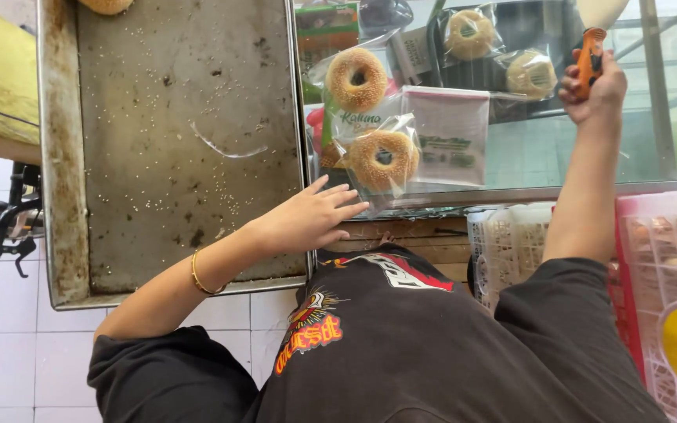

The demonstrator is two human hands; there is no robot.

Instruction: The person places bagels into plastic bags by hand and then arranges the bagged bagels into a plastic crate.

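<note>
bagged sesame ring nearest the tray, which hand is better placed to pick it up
Probably the left hand: its fingertips lie just short of the bagged sesame ring, while the right hand is raised, its grip on an orange-handled tool.

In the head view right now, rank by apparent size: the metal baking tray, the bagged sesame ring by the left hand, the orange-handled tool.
1. Metal baking tray
2. Bagged sesame ring
3. Orange-handled tool, partly hidden in the right hand, so unsure.

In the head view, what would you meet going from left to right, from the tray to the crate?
Worn metal baking tray → left hand at the tray's edge → bagged sesame ring → zip bag → right hand gripping an orange-handled tool → red plastic crate.
</note>
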